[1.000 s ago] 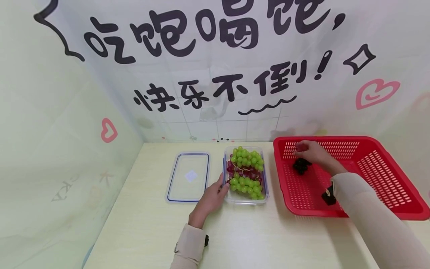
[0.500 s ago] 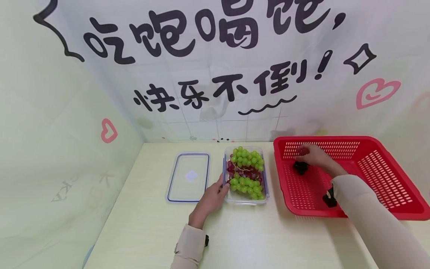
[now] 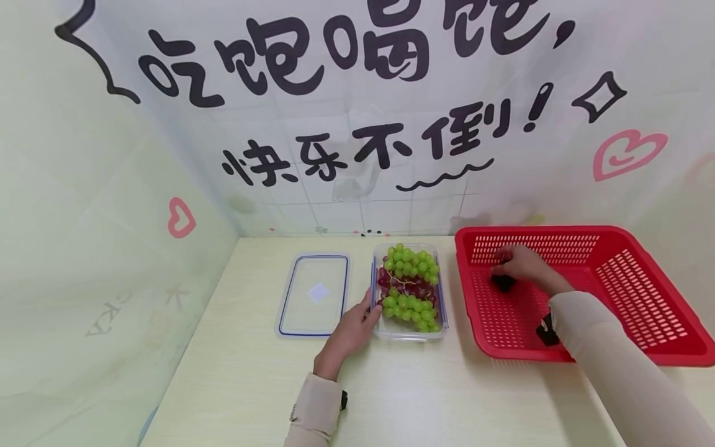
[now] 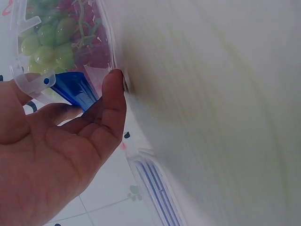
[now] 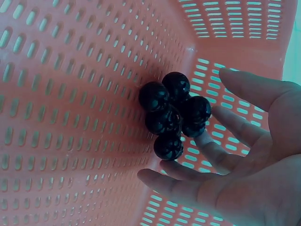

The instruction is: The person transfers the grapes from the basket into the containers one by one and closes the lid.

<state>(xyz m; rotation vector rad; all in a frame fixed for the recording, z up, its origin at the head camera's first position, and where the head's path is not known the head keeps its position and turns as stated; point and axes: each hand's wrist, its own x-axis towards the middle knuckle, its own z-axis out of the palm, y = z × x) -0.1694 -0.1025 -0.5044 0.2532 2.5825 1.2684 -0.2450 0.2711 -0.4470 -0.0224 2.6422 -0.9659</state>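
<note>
My left hand [image 3: 350, 330] grips the near left side of a clear plastic food container [image 3: 409, 337], its fingers at the wall by a blue clip [image 4: 76, 88]. Inside lie two bunches of green grapes [image 3: 412, 308] with red grapes [image 3: 416, 287] between them. My right hand [image 3: 525, 266] is down in the red basket [image 3: 483, 338], overlapping a small bunch of black grapes [image 3: 504, 283]. In the right wrist view, the spread fingers and thumb lie around one side of these black grapes [image 5: 164, 117], not closed on them.
The container's clear lid [image 3: 313, 295], with a blue seal, lies flat on the pale table [image 3: 234, 385] left of the container. The basket's slotted walls rise around my right hand. A printed cloth [image 3: 346, 112] hangs behind the table.
My right hand has lowered slightly inside the basket onto the black grapes, which it now partly covers. My left hand and the container have stayed in place.
</note>
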